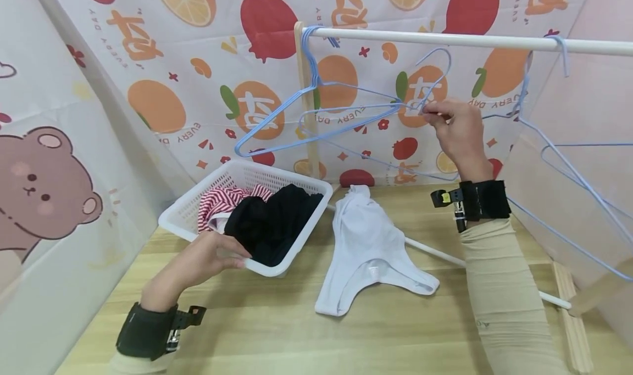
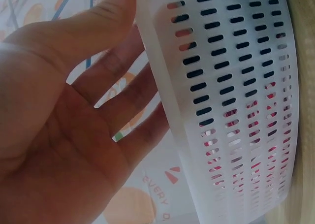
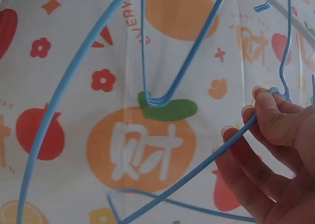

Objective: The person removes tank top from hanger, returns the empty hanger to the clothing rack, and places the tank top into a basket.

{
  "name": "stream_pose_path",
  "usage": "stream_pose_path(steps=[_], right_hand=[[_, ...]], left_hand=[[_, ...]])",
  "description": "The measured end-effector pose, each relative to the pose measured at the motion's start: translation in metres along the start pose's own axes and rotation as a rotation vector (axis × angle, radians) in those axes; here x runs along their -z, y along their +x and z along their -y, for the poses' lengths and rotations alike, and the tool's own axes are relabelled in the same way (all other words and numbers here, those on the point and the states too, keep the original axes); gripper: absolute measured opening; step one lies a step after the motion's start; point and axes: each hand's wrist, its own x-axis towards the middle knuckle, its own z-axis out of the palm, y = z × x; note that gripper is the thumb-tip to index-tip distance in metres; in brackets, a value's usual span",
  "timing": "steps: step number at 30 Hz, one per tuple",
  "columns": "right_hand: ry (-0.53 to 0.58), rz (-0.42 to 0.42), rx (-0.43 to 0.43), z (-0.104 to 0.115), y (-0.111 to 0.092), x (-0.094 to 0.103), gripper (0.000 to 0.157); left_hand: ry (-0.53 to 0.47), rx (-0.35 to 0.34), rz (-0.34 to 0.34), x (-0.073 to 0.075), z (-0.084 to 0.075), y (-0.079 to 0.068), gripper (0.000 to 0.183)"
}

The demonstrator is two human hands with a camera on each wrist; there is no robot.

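In the head view my right hand pinches a blue wire hanger at its neck, below the hook. The hook is off the rail and its frame hangs bare. The right wrist view shows thumb and index finger at the twisted neck. My left hand holds the near rim of a white plastic basket, its fingers reaching over the edge. Inside lie black cloth and a red-and-white striped garment. A white sleeveless top lies spread on the table between my hands.
A white rail crosses the top of the view on a wooden post. Several blue hangers hang at its left end, with more hangers at right. A lower white bar passes behind the top. Printed cloth backs the table.
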Motion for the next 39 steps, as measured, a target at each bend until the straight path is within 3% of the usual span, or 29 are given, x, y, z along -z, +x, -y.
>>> stream_pose_path(steps=[5,10,16,20,23,27,30,31,33,35,39], right_hand=[[0.0,-0.018,-0.042,0.011,0.013,0.005,0.025],[0.03,-0.027,0.002,0.028,0.019,0.007,0.024],[0.094,-0.003,0.079,0.037,0.005,0.003,0.021],[0.135,-0.029,0.118,0.038,-0.006,-0.002,0.021],[0.131,-0.101,0.091,0.04,-0.017,0.0,0.022],[0.137,-0.292,0.037,0.045,-0.041,0.009,0.026],[0.233,-0.376,0.04,0.048,-0.067,0.018,0.023],[0.272,-0.355,0.058,0.048,-0.075,0.02,0.02],[0.304,-0.208,0.11,0.048,-0.09,0.025,0.016],[0.284,0.057,0.173,0.045,-0.101,0.027,0.014],[0.185,0.68,0.218,0.038,-0.11,0.019,0.015]], left_hand=[[0.009,0.001,-0.016,0.001,-0.001,-0.004,0.012],[0.004,0.003,-0.018,-0.001,-0.001,-0.007,0.013],[-0.003,-0.011,-0.013,-0.003,0.0,-0.008,0.011],[-0.008,0.002,0.005,-0.003,0.0,-0.007,0.011],[-0.008,0.018,0.025,-0.001,-0.002,-0.004,0.011],[-0.006,0.016,0.045,0.002,-0.004,0.002,0.012],[-0.001,0.008,0.05,0.004,-0.006,0.007,0.013],[0.001,0.008,0.05,0.005,-0.006,0.008,0.014],[0.008,0.013,0.049,0.005,-0.006,0.01,0.014],[0.012,0.022,0.047,0.006,-0.006,0.011,0.014],[0.004,0.034,0.059,0.003,-0.004,0.01,0.015]])
